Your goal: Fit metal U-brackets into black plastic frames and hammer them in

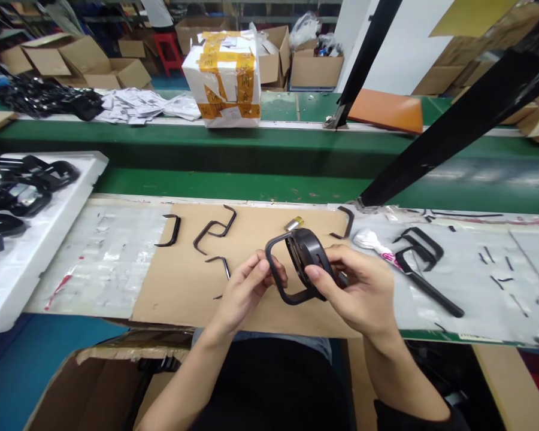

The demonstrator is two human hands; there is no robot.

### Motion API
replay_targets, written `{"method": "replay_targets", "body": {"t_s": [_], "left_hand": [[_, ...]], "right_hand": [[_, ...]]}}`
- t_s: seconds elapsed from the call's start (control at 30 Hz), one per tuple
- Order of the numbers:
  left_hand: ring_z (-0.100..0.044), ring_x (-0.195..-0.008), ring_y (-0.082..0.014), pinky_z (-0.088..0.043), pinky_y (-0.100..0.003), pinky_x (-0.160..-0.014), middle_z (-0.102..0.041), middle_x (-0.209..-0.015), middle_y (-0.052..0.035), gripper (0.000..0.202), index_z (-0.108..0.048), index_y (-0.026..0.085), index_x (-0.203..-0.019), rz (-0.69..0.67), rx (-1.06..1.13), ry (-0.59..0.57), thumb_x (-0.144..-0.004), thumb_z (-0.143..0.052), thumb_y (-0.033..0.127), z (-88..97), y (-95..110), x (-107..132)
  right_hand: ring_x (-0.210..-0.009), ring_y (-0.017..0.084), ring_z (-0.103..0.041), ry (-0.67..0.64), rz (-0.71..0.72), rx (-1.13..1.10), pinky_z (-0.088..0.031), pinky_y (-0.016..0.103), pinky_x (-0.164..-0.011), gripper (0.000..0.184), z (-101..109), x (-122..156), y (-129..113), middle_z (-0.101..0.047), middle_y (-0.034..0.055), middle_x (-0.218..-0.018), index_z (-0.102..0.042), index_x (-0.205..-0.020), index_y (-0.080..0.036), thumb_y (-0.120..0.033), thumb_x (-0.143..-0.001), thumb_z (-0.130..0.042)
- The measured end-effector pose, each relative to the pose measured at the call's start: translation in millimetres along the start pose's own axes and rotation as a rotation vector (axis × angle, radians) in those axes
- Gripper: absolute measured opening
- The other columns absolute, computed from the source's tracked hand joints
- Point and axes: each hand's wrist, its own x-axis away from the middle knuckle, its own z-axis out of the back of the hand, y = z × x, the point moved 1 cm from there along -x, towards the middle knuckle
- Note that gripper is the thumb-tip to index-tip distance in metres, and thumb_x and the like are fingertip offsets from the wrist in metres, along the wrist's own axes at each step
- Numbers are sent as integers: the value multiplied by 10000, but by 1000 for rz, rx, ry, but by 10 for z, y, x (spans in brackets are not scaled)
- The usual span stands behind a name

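Both my hands hold up a round black plastic housing (305, 254) with a squared black loop frame (276, 281) attached to it. My left hand (245, 293) pinches the loop's side, while my right hand (354, 287) grips the round body from the right. Beneath them lies a cardboard sheet (175, 296) carrying several thin bent black strips, one of them (173, 230) near its far edge. A small brass-coloured cylinder (294, 224) rests just beyond the housing.
Right of the cardboard lie black frames (417, 248), a black handled piece (426, 287) and a white bag (371, 241). A white foam tray (49, 239) holds black parts at left. Beyond runs a green conveyor (233, 185), with a taped carton (224, 78) and a black post (453, 131).
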Motion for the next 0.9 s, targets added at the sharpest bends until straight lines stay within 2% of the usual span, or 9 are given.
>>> {"method": "replay_targets", "body": {"t_s": [0.07,0.13,0.23,0.33,0.4,0.47,0.53,0.7,0.9], "left_hand": [[-688,-824,-146,-542,-233,-796,-732,-851,-56,310,-755,153,-988,18,19,-24,-1000,-698,458,-5,-57,32],[-704,-941,-175,-541,-250,-863,-760,-958,-77,292,-781,161,-1023,6,20,-14,-988,-718,444,-6,-107,55],[-690,-1117,-246,-558,-323,-928,-755,-1217,-112,370,-784,187,-1173,0,64,47,-979,-710,493,18,-126,56],[-722,-1075,-287,-602,-390,-858,-741,-1296,-139,493,-711,205,-1327,82,156,60,-1004,-628,568,55,-42,23],[-754,-927,-238,-611,-339,-771,-761,-1249,-124,505,-625,231,-1426,59,146,93,-997,-678,491,73,62,-2],[-745,-778,-163,-597,-265,-695,-777,-1194,-82,603,-521,279,-1509,-32,98,122,-960,-762,353,72,164,-21],[-739,-734,-136,-595,-235,-665,-775,-1196,-72,662,-483,295,-1521,-113,40,103,-936,-794,265,47,230,-34],[-782,-824,-181,-624,-248,-668,-741,-1295,-140,473,-598,225,-1392,-208,-70,11,-953,-774,230,-14,263,-50],[-793,-895,-178,-631,-246,-752,-756,-1275,-110,373,-664,237,-1326,-205,-19,-10,-966,-761,212,67,294,-22]], "right_hand": [[-499,72,-465,13,22,-4,-360,210,-455,121,-7,-1,4,-578,-71,-627,-696,-872,-212,-253,-950,-779],[-544,80,-493,6,79,-12,-386,216,-493,84,-5,-8,21,-611,-60,-683,-703,-934,-216,-232,-960,-781],[-774,146,-626,-55,278,30,-497,285,-704,154,10,-14,71,-716,20,-922,-714,-1110,-208,-191,-971,-778],[-1010,216,-649,-129,420,98,-518,371,-888,225,3,8,174,-710,93,-1149,-712,-1161,-202,-84,-970,-726],[-1107,232,-645,-139,403,112,-527,390,-967,260,-31,37,282,-692,101,-1205,-708,-1133,-208,-16,-964,-660],[-1209,249,-639,-141,352,115,-529,407,-1046,279,-90,71,407,-682,107,-1270,-696,-1122,-217,-2,-964,-616],[-1282,271,-634,-151,306,102,-537,425,-1089,292,-161,105,526,-671,114,-1344,-682,-1175,-232,-34,-973,-608],[-1328,311,-650,-202,247,20,-582,448,-1082,431,-272,157,685,-670,122,-1411,-592,-1409,-272,-143,-999,-625],[-1314,280,-671,-168,323,93,-590,398,-1066,352,-261,71,663,-676,129,-1429,-656,-1277,-245,-66,-976,-617]]}}
